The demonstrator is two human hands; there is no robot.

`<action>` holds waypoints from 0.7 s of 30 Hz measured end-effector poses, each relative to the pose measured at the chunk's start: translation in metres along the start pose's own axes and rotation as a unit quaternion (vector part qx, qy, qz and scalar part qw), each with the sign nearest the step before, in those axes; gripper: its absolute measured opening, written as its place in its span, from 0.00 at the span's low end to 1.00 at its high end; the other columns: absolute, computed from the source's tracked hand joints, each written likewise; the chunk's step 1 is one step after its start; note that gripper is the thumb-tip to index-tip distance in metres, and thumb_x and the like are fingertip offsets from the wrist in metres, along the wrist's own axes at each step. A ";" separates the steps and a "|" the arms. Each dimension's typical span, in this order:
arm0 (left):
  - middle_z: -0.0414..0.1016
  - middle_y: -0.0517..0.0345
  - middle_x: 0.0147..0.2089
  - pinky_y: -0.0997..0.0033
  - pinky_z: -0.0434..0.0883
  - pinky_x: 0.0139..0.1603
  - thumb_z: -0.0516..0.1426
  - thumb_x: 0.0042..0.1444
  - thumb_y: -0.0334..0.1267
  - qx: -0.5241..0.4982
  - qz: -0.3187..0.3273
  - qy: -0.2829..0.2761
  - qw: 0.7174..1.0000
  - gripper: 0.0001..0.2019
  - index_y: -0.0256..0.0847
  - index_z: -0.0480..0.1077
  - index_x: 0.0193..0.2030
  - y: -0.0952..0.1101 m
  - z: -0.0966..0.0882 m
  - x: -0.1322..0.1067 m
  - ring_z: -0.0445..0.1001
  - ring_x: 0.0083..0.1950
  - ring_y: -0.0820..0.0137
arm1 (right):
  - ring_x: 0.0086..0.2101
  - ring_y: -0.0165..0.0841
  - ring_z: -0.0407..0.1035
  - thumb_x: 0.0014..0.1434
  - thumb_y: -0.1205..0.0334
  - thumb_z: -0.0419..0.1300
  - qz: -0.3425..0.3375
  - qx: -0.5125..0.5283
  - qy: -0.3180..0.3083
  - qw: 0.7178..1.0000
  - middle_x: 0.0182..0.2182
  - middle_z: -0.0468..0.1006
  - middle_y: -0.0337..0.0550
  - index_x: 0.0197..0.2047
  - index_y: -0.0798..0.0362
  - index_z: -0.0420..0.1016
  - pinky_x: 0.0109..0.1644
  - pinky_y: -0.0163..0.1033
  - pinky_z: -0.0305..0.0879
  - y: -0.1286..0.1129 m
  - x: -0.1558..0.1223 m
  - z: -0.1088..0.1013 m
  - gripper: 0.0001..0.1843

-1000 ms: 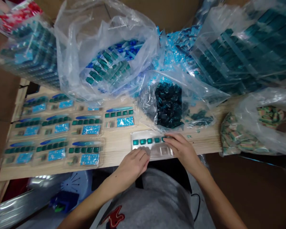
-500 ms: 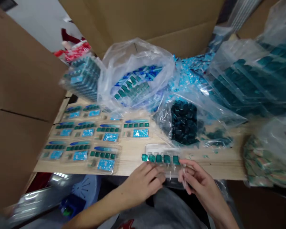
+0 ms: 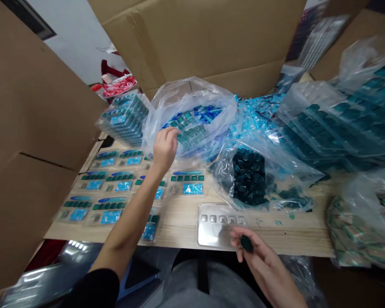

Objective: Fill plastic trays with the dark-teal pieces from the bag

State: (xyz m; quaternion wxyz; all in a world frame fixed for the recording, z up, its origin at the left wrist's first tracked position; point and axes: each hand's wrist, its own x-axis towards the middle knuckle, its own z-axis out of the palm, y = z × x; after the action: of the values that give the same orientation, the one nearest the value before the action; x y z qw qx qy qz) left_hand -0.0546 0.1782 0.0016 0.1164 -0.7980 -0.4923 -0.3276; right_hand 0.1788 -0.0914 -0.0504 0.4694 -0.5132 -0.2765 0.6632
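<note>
My left hand (image 3: 166,145) reaches to the near left rim of a clear plastic bag (image 3: 189,90). Its fingers are curled together beside rows of green translucent blocks (image 3: 192,132) in the bag; whatever they pinch is hidden. Under those rows lie blue pens (image 3: 208,113). Low on the right, my right hand (image 3: 255,250) has its fingers closed around a dark green block (image 3: 246,244). Just left of that hand, a clear plastic tray (image 3: 213,234) with a row of small square hollows lies flat on the wooden table (image 3: 186,222).
Filled blister packs (image 3: 111,209) stand in rows on the left, with a stack of packs (image 3: 128,119) behind. An opened bag of dark green blocks (image 3: 248,175) lies mid-table. Larger bags (image 3: 349,124) crowd the right. Cardboard (image 3: 205,38) walls the back and left.
My left hand has moved from the tray up and left to the bag. The row of green blocks over the tray is gone from there. My right hand now shows a dark green block.
</note>
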 end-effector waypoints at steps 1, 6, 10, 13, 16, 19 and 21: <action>0.76 0.46 0.47 0.59 0.68 0.52 0.49 0.59 0.28 -0.001 -0.005 -0.016 1.000 0.11 0.38 0.70 0.44 -0.006 0.014 0.006 0.73 0.50 0.60 | 0.32 0.34 0.70 0.55 0.51 0.63 0.000 -0.001 0.001 1.000 0.36 0.78 0.42 0.47 0.46 0.77 0.43 0.42 0.67 0.000 0.000 0.001 0.17; 0.74 0.44 0.50 0.56 0.65 0.54 0.53 0.60 0.36 -0.009 -0.027 -0.037 0.999 0.11 0.39 0.69 0.48 -0.019 0.032 0.001 0.71 0.52 0.56 | 0.33 0.35 0.75 0.55 0.47 0.63 -0.018 -0.019 0.028 0.999 0.42 0.81 0.48 0.47 0.48 0.73 0.43 0.45 0.71 -0.007 0.002 0.005 0.19; 0.72 0.44 0.52 0.54 0.63 0.57 0.54 0.60 0.37 -0.022 -0.052 -0.049 0.997 0.13 0.39 0.68 0.51 -0.031 0.025 -0.010 0.69 0.56 0.56 | 0.36 0.37 0.77 0.52 0.49 0.67 -0.045 0.006 0.042 0.998 0.43 0.82 0.47 0.42 0.47 0.73 0.40 0.42 0.75 -0.015 0.008 0.011 0.17; 0.72 0.43 0.54 0.53 0.63 0.59 0.56 0.60 0.39 -0.045 -0.053 -0.051 0.996 0.15 0.38 0.67 0.53 -0.038 0.022 -0.012 0.68 0.57 0.55 | 0.33 0.34 0.77 0.50 0.55 0.69 -0.060 -0.026 0.064 0.996 0.36 0.82 0.42 0.41 0.47 0.78 0.38 0.39 0.75 -0.021 0.010 0.016 0.14; 0.71 0.45 0.55 0.51 0.62 0.61 0.57 0.60 0.42 -0.071 -0.030 -0.024 0.997 0.18 0.38 0.66 0.55 -0.029 0.011 -0.016 0.67 0.59 0.56 | 0.28 0.30 0.76 0.49 0.60 0.69 -0.089 -0.017 0.087 0.992 0.29 0.81 0.37 0.42 0.46 0.80 0.35 0.37 0.75 -0.025 0.007 0.022 0.14; 0.73 0.53 0.52 0.51 0.65 0.59 0.55 0.62 0.42 -0.131 -0.013 0.010 0.991 0.13 0.42 0.68 0.52 0.002 -0.013 -0.031 0.69 0.56 0.60 | 0.30 0.31 0.77 0.50 0.63 0.69 -0.127 0.037 0.093 0.987 0.31 0.82 0.37 0.40 0.45 0.79 0.37 0.38 0.76 -0.029 0.003 0.028 0.12; 0.74 0.55 0.49 0.54 0.67 0.57 0.53 0.64 0.39 -0.200 -0.033 0.013 0.979 0.10 0.44 0.70 0.50 0.033 -0.038 -0.048 0.72 0.53 0.64 | 0.31 0.32 0.78 0.49 0.65 0.69 -0.151 0.037 0.108 0.982 0.32 0.83 0.38 0.37 0.46 0.79 0.37 0.38 0.76 -0.031 0.001 0.032 0.10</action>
State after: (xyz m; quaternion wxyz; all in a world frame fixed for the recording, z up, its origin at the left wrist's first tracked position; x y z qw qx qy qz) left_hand -0.0555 0.1090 0.0042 -0.0497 -0.7839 -0.4414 -0.4337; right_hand 0.1591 -0.0745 -0.0137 0.6099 -0.5165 -0.2743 0.5348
